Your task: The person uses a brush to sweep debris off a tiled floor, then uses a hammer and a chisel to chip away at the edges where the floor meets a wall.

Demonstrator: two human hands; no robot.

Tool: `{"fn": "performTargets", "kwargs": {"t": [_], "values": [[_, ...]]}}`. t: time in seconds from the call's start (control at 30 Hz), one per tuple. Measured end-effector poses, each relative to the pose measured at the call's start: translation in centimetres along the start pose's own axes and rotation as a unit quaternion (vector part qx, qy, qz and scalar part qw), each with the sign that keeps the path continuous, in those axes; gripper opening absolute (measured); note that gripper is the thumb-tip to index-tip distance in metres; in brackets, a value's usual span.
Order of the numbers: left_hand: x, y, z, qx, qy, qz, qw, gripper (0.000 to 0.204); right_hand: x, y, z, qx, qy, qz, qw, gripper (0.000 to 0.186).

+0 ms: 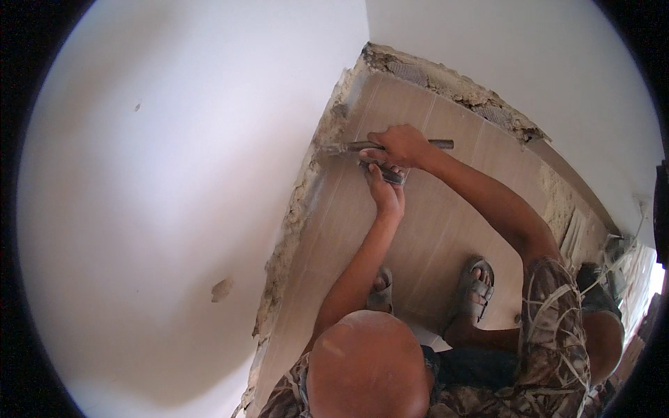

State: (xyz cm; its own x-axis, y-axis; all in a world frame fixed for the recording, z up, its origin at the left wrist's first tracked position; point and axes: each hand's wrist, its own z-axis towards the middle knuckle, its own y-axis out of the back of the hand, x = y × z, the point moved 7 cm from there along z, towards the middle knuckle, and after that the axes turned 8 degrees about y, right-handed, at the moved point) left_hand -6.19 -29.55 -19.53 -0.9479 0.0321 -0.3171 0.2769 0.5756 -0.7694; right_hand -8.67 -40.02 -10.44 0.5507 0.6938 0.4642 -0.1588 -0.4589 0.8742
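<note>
My right hand (401,145) grips a long metal chisel (440,144) held level over the beige floor tiles (432,230). Its flat tip (333,148) touches the broken mortar strip (296,209) at the foot of the white wall (174,174). Just below it, my left hand (385,195) is closed around a short dark tool (390,174), mostly hidden by the fingers, so I cannot tell what kind it is. The two hands are almost touching.
Rough chipped mortar (453,87) also runs along the far wall's base. Two sandalled feet (477,289) stand on the tiles below the hands. A head (369,366) and a camouflage sleeve (550,327) fill the lower edge. Rubble and cables (613,251) lie at the right.
</note>
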Motion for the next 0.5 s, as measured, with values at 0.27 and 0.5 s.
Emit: {"fn": "performTargets", "kwargs": {"t": [0.27,0.5], "values": [[0.6,0.5,0.6,0.048,-0.008,0.006,0.999,0.030,0.2,-0.3,-0.5,-0.048,0.026,0.003,0.998,0.050],[0.5,1.7,1.2,0.047,-0.017,0.016,0.999,0.036,0.4,0.1,-0.1,-0.031,0.023,-0.003,0.999,0.050]]}}
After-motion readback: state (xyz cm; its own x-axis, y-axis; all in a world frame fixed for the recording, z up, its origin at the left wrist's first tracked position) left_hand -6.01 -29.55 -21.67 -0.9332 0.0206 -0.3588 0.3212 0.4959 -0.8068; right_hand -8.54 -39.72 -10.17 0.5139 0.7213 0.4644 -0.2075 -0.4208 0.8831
